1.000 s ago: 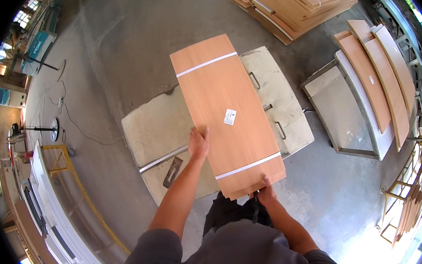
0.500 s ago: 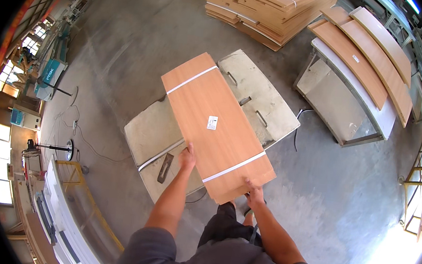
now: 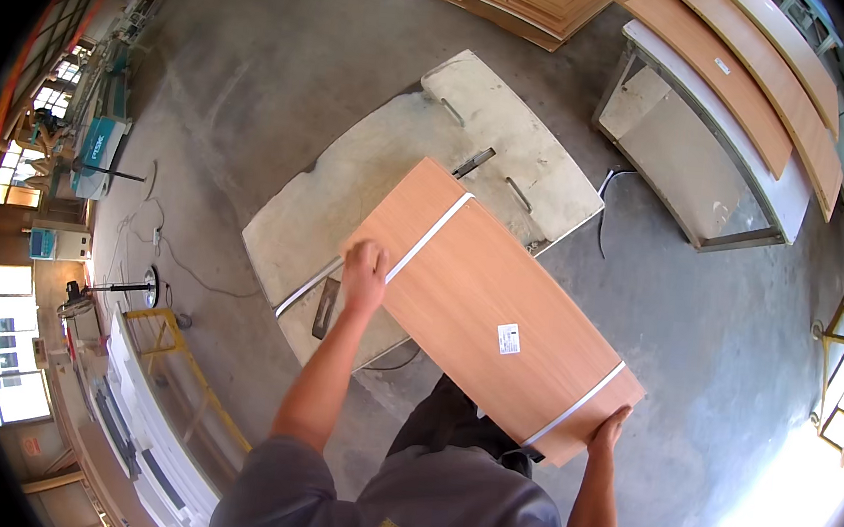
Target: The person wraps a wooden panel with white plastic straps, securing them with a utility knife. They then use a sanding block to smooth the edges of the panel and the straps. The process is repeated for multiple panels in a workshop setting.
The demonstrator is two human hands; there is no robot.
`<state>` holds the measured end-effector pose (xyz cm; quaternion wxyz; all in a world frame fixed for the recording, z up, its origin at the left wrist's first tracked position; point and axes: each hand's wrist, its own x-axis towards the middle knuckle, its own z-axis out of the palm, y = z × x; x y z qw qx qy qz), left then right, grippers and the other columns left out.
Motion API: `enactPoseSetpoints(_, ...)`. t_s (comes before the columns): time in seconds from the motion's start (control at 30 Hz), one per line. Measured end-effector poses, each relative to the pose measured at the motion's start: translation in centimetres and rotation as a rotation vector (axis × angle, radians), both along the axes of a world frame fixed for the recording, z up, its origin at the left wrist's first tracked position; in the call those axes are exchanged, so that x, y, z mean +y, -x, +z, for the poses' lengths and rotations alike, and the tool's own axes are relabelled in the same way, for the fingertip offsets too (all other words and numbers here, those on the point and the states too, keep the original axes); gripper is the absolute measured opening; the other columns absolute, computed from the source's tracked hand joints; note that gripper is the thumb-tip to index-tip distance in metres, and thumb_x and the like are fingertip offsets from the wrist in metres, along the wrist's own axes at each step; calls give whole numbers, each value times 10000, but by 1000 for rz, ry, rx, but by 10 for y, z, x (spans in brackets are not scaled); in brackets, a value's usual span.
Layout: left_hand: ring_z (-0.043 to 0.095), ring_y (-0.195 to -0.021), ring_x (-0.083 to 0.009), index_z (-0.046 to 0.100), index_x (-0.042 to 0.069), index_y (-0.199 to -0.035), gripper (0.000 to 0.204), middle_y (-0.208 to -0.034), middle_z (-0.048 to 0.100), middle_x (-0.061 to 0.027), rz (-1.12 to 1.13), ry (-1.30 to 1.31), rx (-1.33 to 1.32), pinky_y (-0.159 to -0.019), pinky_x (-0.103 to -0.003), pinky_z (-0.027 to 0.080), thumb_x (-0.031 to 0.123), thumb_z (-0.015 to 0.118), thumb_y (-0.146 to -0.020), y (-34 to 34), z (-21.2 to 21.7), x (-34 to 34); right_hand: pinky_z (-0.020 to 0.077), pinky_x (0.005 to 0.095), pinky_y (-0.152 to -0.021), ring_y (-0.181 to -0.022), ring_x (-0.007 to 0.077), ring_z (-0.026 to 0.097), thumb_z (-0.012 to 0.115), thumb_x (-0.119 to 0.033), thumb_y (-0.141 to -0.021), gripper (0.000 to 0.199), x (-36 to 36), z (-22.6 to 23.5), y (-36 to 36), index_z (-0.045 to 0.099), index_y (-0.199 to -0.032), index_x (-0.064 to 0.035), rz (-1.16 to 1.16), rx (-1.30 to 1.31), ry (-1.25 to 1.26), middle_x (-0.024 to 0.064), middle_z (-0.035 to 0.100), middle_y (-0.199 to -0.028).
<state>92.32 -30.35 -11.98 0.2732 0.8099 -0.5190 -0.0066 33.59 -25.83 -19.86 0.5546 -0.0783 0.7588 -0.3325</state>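
Note:
A strapped bundle of wood-grain panels point(image 3: 497, 320) lies slantwise in front of me, two white straps round it and a white label on top. My left hand point(image 3: 368, 274) is closed at its left edge, beside the far strap; the fingertips are partly hidden. At the near right end, my right hand point(image 3: 609, 430) grips the corner, thumb on top and fingers out of sight below. The far part of the bundle lies over a pale, worn table point(image 3: 348, 187), while the near part reaches past it toward my body.
On the table are a dark flat bar point(image 3: 327, 307) and metal handles point(image 3: 518, 195). A stack of panels point(image 3: 525, 2) stands beyond. At the right, long boards point(image 3: 711, 63) rest on a metal-framed bench point(image 3: 697, 157). A yellow frame point(image 3: 191, 374) and cables point(image 3: 195, 279) are at the left.
The bundle has come nearer to me and right, turning so its near end points further right. My left hand is now by the far strap; my right hand has moved right with the end.

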Motion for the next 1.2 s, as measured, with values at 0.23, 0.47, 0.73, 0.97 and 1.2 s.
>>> enactPoseSetpoints(0.23, 656, -1108, -386, 702, -33, -1161, 861, -1141, 703, -255, 57, -596, 409, -1001, -437, 489, 685, 250, -1012, -130, -69, -105, 383, 395, -1137, -1397, 267, 445, 318, -796, -945, 978, -4, -43, 8, 357, -1548, -27, -5, 15, -108, 107, 450, -1545)
enactPoseSetpoints(0.47, 612, -1218, -278, 573, -16, -1377, 815, -1344, 628, -170, 199, -615, 1335, -1020, -410, 477, 661, 285, -1025, -130, -110, -100, 460, 395, -1043, -1329, 280, 511, 350, -849, -896, 1040, -18, -33, 42, 442, -1500, -7, 47, 3, 168, 174, 518, -1464)
enactPoseSetpoints(0.73, 611, -1220, -284, 583, -23, -1365, 824, -1342, 629, -175, 325, -537, 1573, -1022, -404, 476, 665, 284, -1025, -75, -41, -66, 533, 408, -818, -976, 253, 648, 387, -812, -916, 948, -87, 100, 71, 665, -1265, 24, 117, 320, -72, 156, 705, -1090)
enactPoseSetpoints(0.97, 613, -1218, -288, 586, -25, -1362, 830, -1344, 628, -178, 196, -433, 1372, -1022, -402, 477, 671, 286, -1021, -17, 28, -138, 506, 397, -913, -1101, 285, 625, 381, -788, -934, 951, -148, 125, 100, 622, -1295, 58, 172, 324, -97, 235, 662, -1215)
enactPoseSetpoints(1.2, 615, -1215, -292, 589, -26, -1358, 837, -1346, 626, -180, 9, -391, 1212, -1022, -401, 477, 677, 288, -1018, 133, 89, -276, 402, 421, -1083, -1320, 369, 523, 306, -765, -960, 956, -206, 87, 247, 577, -1354, 63, 66, 290, 102, 283, 593, -1342)
